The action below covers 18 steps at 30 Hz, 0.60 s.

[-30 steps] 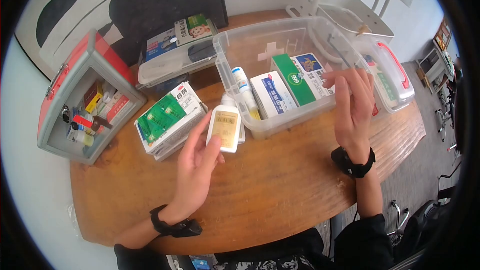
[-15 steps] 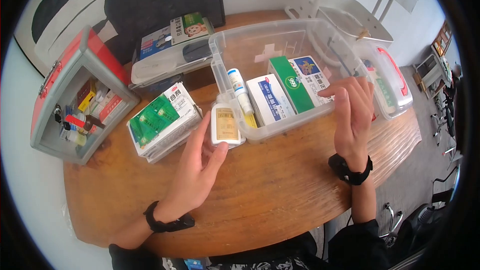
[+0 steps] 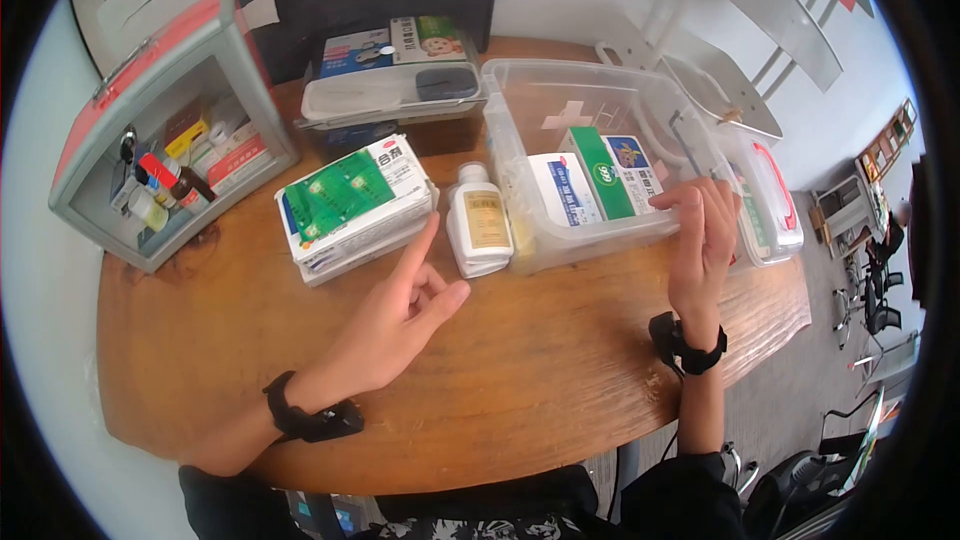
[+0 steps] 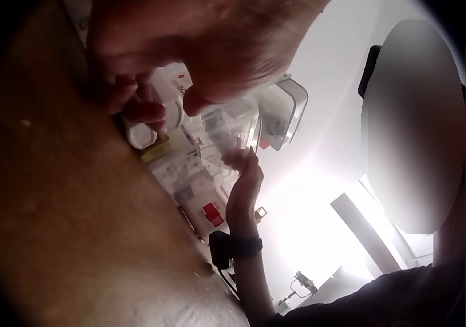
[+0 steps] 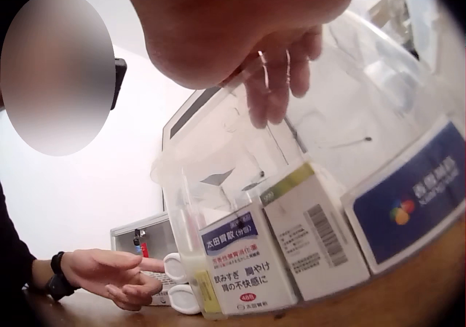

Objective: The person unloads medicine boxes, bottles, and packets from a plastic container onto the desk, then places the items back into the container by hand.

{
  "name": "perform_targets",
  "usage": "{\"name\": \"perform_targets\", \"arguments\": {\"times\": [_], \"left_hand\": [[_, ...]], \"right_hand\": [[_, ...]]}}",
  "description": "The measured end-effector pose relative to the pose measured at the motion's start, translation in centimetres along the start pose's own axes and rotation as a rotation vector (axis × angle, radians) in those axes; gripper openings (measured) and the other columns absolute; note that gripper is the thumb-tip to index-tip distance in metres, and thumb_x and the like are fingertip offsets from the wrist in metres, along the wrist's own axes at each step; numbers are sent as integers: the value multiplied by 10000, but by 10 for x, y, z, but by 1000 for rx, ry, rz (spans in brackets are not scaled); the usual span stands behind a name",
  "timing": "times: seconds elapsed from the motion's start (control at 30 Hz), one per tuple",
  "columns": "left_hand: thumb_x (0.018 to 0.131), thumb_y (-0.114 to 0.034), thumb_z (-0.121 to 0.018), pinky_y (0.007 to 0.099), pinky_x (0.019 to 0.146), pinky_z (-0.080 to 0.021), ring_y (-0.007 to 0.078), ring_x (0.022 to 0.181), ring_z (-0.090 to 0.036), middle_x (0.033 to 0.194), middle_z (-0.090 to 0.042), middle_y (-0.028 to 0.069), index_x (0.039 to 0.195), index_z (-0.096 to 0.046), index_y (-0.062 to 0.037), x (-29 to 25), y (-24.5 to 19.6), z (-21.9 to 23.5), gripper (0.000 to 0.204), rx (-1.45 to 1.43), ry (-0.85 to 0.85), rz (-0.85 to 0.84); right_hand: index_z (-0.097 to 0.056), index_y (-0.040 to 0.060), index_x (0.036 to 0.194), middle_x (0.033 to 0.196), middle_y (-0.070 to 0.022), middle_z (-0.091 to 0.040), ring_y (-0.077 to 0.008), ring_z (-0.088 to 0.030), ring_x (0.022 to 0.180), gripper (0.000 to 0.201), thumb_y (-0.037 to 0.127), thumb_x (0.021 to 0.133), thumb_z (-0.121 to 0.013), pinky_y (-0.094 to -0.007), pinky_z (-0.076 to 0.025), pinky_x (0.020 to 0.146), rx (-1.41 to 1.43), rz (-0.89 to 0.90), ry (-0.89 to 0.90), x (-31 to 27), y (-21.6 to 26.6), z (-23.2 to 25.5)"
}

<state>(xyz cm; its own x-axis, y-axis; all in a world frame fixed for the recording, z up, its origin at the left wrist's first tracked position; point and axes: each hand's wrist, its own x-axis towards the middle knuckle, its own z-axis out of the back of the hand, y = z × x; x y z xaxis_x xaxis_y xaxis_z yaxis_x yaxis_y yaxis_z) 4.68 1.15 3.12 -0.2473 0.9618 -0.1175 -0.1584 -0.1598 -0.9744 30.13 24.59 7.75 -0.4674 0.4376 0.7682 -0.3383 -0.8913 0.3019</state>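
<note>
My left hand (image 3: 385, 325) is empty, its index finger stretched toward the stacked medicine boxes (image 3: 350, 200) and the other fingers loosely bent. Just past the fingertips lie two white bottles, one on top of the other; the upper bottle (image 3: 486, 218) shows a tan label. Both bottle bases face the near side in the right wrist view. A green sachet strip (image 3: 340, 195) lies across the top box. My right hand (image 3: 703, 250) hangs with loosely bent fingers at the near right corner of the clear plastic bin (image 3: 560, 250), holding nothing. Upright medicine boxes (image 5: 247, 261) stand inside the bin.
On the left stands a red and grey medicine case (image 3: 225, 70) with small bottles and boxes inside. A clear lidded container (image 3: 350, 95) sits at the back with boxes on it. Right of the bin is a lidded box with a red handle (image 3: 775, 180).
My left hand has set the tan-labelled white bottle down on the other one, let go, and drawn back to the left. The right hand keeps its place by the bin; the head view has shifted.
</note>
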Motion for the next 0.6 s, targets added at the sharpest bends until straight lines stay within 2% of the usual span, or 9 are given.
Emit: {"name": "perform_targets", "arguments": {"times": [0.07,0.13,0.2,0.27,0.37,0.43,0.47,0.53,0.6], "left_hand": [[1175,-223,-588,232,712,-451,67,836,-528,972,-577,9,1786,-173,-80,-13,-1,6,752,-1,12,-24],[1181,-264,-572,237,683,-439,69,743,-496,892,-559,-12,1695,-359,2,-24,0,15,618,-244,83,72],[1188,-237,-540,227,665,-417,55,741,-486,895,-550,-12,1611,-464,-5,-26,12,28,488,-323,130,88],[1195,-210,-508,218,646,-395,40,738,-476,898,-542,-13,1526,-569,-12,-23,20,34,390,-399,181,87],[1192,-174,-505,227,643,-403,51,727,-475,875,-532,-16,1374,-657,9,-21,28,37,299,-495,195,62],[1192,-167,-506,236,649,-417,61,715,-474,873,-535,-14,1358,-655,24,-20,32,39,293,-587,199,51],[1192,-167,-506,236,649,-417,61,715,-474,873,-535,-14,1358,-655,24,-20,32,41,293,-589,195,40],[1191,-181,-519,241,657,-433,65,712,-477,865,-542,-11,1344,-668,26,-20,32,40,297,-539,201,40],[1192,-197,-515,235,661,-436,55,721,-492,870,-556,-18,1349,-680,7,-21,34,40,305,-528,207,24]], "right_hand": [[-772,44,984,897,-72,-679,-243,-562,904,282,192,1121,-576,-382,-406,929,-65,-138,180,11,19,14],[-765,40,1052,926,-92,-696,-263,-608,947,246,195,1117,-585,-395,-449,937,53,-245,314,31,37,26],[-758,36,1120,956,-112,-713,-283,-655,990,230,198,1112,-593,-409,-492,944,163,-370,452,51,48,33],[-726,26,1209,1003,-147,-736,-311,-708,1023,243,197,1113,-582,-412,-547,918,57,24,825,86,47,31],[-717,18,1224,1045,-158,-742,-311,-684,964,271,200,1112,-549,-405,-545,907,79,196,963,128,44,-15],[-701,2,1242,1057,-159,-738,-294,-657,934,286,189,1096,-540,-417,-548,911,39,217,1298,154,38,-49],[-701,2,1242,1057,-159,-738,-294,-657,934,286,189,1096,-540,-417,-548,911,31,227,1297,160,37,-61],[-674,-34,1280,1121,-172,-737,-253,-634,984,329,188,1059,-573,-413,-537,972,-154,42,1573,167,37,-83],[-669,-45,1326,1192,-166,-744,-233,-646,1061,379,218,1063,-588,-391,-524,1023,40,69,1510,160,24,-89]]}}
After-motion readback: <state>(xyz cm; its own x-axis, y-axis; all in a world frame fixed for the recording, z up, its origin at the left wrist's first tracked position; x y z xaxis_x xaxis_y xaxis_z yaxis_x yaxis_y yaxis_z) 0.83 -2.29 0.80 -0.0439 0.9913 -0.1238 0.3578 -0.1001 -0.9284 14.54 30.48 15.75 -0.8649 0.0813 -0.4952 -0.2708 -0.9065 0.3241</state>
